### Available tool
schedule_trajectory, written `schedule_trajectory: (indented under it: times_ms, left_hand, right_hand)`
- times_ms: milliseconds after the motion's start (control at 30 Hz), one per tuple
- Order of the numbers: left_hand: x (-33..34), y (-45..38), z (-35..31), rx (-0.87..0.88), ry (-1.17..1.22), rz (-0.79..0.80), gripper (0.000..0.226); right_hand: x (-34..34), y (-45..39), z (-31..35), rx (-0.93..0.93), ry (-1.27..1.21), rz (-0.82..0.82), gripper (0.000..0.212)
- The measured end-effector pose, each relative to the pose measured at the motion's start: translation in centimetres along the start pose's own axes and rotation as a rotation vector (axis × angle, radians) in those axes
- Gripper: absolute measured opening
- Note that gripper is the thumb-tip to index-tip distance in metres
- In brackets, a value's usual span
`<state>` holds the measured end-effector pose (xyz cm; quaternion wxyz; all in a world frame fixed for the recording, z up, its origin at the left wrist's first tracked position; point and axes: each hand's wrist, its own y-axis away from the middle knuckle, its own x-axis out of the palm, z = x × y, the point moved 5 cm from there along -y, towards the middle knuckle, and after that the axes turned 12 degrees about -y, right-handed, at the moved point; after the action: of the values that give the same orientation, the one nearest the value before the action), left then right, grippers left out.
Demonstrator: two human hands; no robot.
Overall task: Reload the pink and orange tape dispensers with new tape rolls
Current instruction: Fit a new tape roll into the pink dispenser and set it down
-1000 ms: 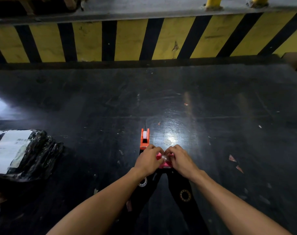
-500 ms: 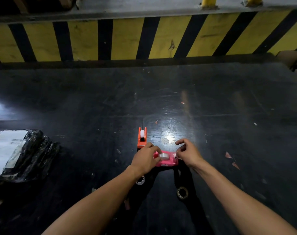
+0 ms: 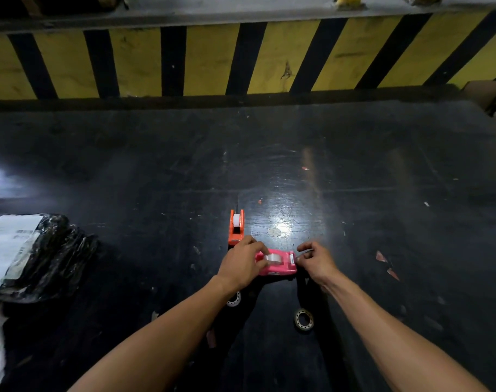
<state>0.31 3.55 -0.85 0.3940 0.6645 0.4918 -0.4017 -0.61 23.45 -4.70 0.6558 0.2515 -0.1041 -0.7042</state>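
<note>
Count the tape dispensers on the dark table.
2: the orange plastic tape dispenser stands just beyond the left hand; the pink plastic tape dispenser lies between both hands.

A single head-worn wide-angle view looks forward and steeply down over a dark scuffed table (image 3: pixel 354 165), near enough that both forearms rise from the bottom edge; the far yellow-and-black striped barrier (image 3: pixel 207 60) spans the top, bowed by the lens

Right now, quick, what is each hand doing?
Left hand: closed on the roll end of the pink tape dispenser, holding it on the table.
Right hand: fingers pinched at the dispenser's cutter end; whether they hold tape cannot be told.
</note>
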Motion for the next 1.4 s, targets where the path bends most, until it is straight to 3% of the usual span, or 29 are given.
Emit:
schedule_trajectory:
  times_ms: [200, 333, 500, 633, 767, 900, 1067, 1167, 1267, 1400]
  left_hand:
    - [0.3, 0.1, 0.1, -0.006, 0.031, -0.016, 0.018]
    - [0.3, 0.2, 0.2, -0.008, 0.042, -0.026, 0.018]
    - [0.1, 0.3, 0.0, -0.010, 0.054, -0.040, 0.018]
    - [0.2, 0.6, 0.1, -0.003, 0.055, -0.047, 0.019]
    - [0.5, 0.8, 0.1, 0.002, 0.045, -0.058, 0.023]
    - [0.5, 1.3, 0.5, 0.041, 0.033, -0.040, 0.034]
    - [-0.9, 3.4, 3.4, 0.037, 0.104, -0.275, 0.033]
    - [-0.8, 4.3, 6.7, -0.110, 0.041, -0.372, 0.040]
    - [0.6, 4.5, 9.5, -0.240, -0.098, -0.272, 0.057]
    - [3.5, 4.8, 11.5, -0.310, -0.219, -0.055, 0.063]
  right_hand:
    - [0.1, 0.8, -0.2, -0.067, 0.014, -0.098, 0.024]
    - [0.2, 1.6, 0.2, -0.123, 0.089, -0.130, 0.003]
    - [0.2, 2.0, 0.5, -0.093, 0.168, -0.084, 0.005]
    - [0.2, 1.7, 1.1, -0.080, 0.258, 0.004, 0.025]
    - [1.5, 2.2, 2.5, -0.265, 0.331, 0.134, 0.049]
    - [3.5, 2.8, 2.3, -0.394, 0.702, 0.337, 0.069]
    - [4.3, 2.6, 2.2, -0.480, 0.878, 0.300, 0.066]
    - [4.3, 2.5, 2.8, -0.477, 0.890, 0.314, 0.062]
    - [3.7, 1.9, 3.3, -0.416, 0.796, 0.253, 0.064]
    - [2.8, -0.2, 3.9, -0.306, 0.575, 0.045, 0.067]
